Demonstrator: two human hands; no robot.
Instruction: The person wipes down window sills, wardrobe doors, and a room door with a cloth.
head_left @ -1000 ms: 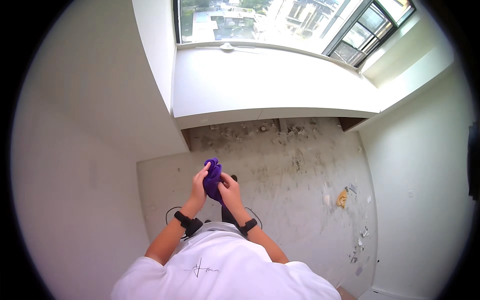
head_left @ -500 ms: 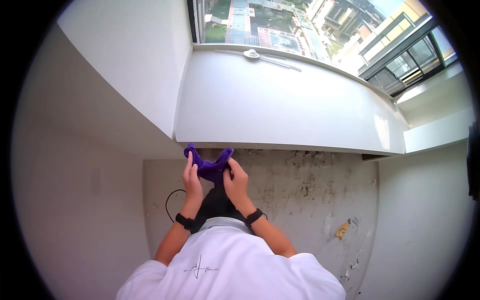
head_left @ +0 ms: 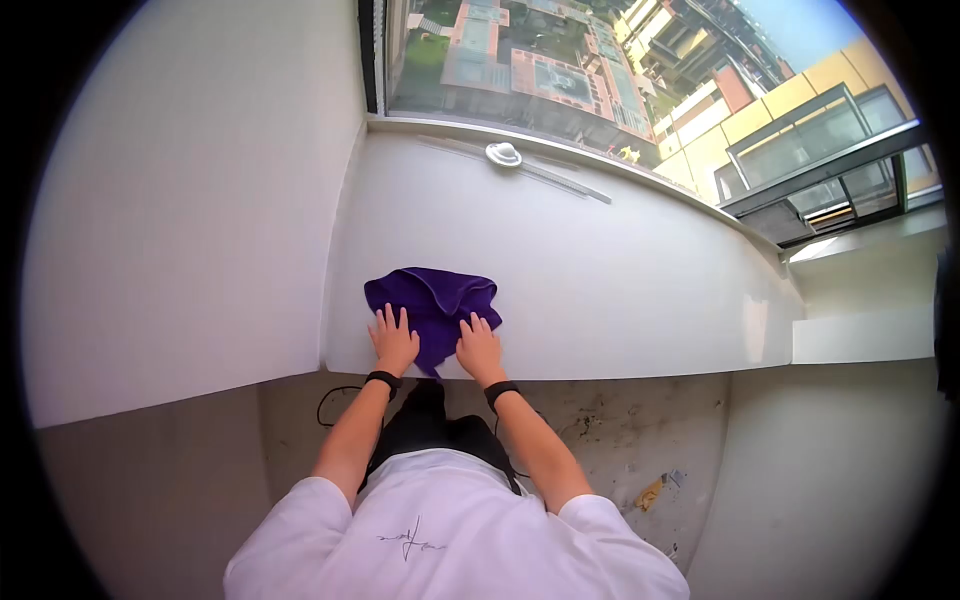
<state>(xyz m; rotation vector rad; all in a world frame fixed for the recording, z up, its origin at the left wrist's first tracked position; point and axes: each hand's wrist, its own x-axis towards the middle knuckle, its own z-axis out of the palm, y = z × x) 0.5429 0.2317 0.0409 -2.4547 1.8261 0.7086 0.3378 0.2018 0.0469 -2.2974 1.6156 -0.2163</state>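
Cloth [head_left: 436,328], purple, lay partly folded on the white ledge [head_left: 620,285], lower corner by the front edge. Left hand [head_left: 396,345] was open on its left side, fingers spread, no grip visible. Right hand [head_left: 479,350] was open on the right side, fingers slightly apart; couldn't tell if the thumb pinched any fabric. Step read as laying cloth against ledge. Any shift from there called for even contact, watching the upper fold. White round piece [head_left: 503,155] sat well apart, near the window.
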